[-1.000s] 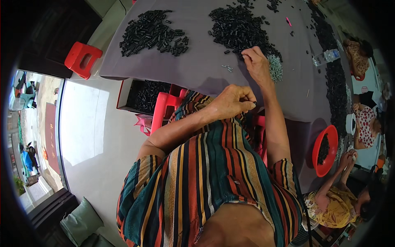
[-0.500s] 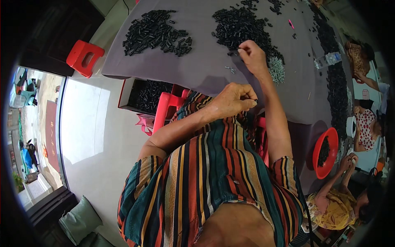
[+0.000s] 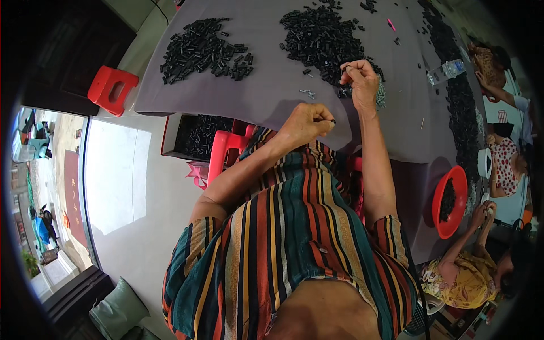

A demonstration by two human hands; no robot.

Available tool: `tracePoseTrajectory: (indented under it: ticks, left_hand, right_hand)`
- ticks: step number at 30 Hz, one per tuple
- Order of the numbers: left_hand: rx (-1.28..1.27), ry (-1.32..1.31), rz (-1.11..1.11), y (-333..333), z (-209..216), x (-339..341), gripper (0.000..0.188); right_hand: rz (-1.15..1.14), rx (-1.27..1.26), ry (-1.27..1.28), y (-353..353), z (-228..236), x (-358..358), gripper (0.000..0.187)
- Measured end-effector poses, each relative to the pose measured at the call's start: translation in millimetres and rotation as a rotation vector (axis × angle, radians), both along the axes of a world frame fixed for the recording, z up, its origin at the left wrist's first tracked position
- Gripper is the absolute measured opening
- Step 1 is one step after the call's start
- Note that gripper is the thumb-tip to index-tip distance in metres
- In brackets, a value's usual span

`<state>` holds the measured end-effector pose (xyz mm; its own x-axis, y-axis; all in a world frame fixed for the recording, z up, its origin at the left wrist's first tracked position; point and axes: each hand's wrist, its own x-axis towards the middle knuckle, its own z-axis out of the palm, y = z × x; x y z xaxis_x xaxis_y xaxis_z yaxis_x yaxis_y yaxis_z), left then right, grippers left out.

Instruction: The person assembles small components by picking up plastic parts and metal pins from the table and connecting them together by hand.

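Pinching a small black piece [image 3: 333, 121], the person's left hand [image 3: 305, 124] hangs near the bench's [image 3: 255, 99] edge; the right hand [image 3: 364, 88], fingers curled, contents unclear, is by a black pile [image 3: 320, 39].

Cloth [image 3: 266, 93]: plain, muted grey-purple
Pieces [image 3: 320, 39], on the cloth: black
Pins [image 3: 382, 96], on the cloth: pale silvery green
Shirt [image 3: 243, 249], below the cloth: lengthwise stripes of teal, rust, yellow, tan, black and white
Stool [image 3: 99, 90], left of the cloth: plain red
Bowl [image 3: 446, 231], at the cloth's right side: orange-red
Floor [image 3: 122, 249], left of the cloth: whitish
Dotted top [image 3: 503, 161], right of the cloth: white, red dots
Flowered top [image 3: 462, 286], right of the cloth: yellow, reddish flowers
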<state>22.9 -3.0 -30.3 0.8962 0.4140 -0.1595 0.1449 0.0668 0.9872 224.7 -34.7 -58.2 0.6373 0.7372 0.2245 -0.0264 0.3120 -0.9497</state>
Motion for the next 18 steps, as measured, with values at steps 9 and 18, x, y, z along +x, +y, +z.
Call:
tracePoseTrajectory:
  ticks: [9,18]
  left_hand:
    - [-0.048,-0.132,0.08,5,0,-1,0.012]
    - [-0.19,-0.289,0.197,1,14,-7,0.011]
  right_hand:
    - [0.275,0.133,0.214,-27,17,-30,0.01]
    - [0.274,0.234,0.089,-52,38,-64,0.011]
